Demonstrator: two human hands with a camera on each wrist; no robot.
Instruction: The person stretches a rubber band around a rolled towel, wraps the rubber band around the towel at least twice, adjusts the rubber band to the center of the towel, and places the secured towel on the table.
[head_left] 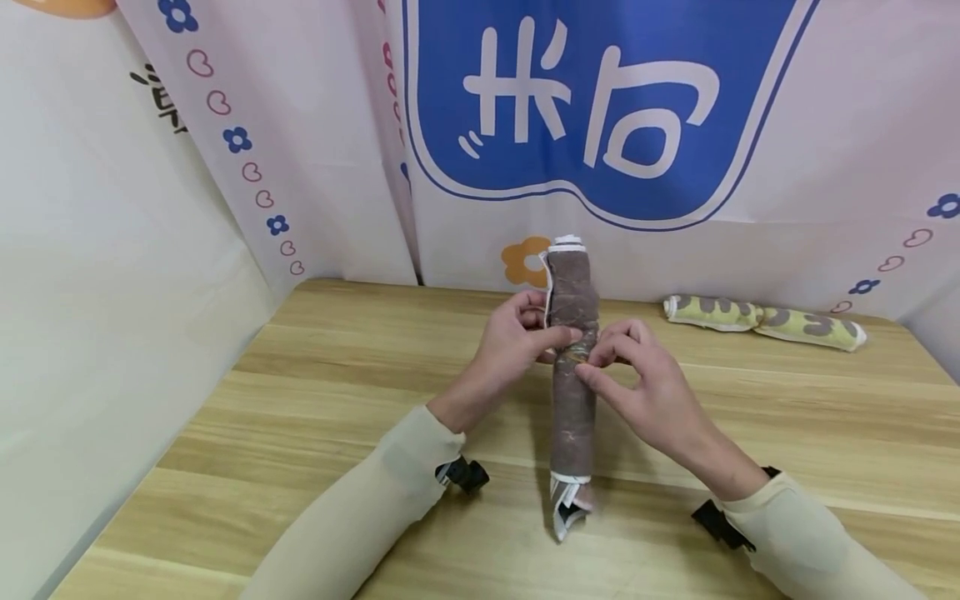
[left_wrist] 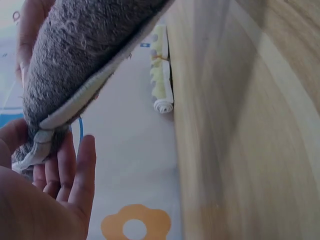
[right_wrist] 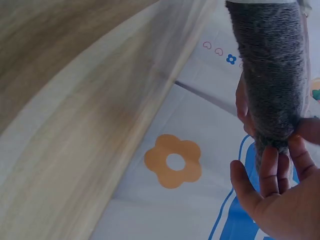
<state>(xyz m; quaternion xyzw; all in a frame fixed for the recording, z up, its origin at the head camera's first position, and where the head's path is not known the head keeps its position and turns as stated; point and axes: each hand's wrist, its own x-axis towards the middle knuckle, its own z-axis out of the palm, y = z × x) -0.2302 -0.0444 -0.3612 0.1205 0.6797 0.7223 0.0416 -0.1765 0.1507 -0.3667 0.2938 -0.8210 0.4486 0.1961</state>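
A rolled grey-brown towel (head_left: 573,425) with white edges is held lengthwise between both hands, above the table. Around its middle runs a thin yellowish band (head_left: 576,357), where the roll is pinched narrower. My left hand (head_left: 502,342) grips the roll from the left, thumb across its front and fingers behind. From the right, my right hand (head_left: 652,392) pinches at the band with thumb and fingertips. In the left wrist view the towel (left_wrist: 85,60) hides part of the other hand. The right wrist view shows the roll (right_wrist: 272,65) above the right fingers.
At the back right of the wooden table (head_left: 337,375) lies another rolled towel (head_left: 813,325), yellow-green with grey marks and a band round its middle. A printed white and blue curtain (head_left: 465,233) hangs behind the table's back edge.
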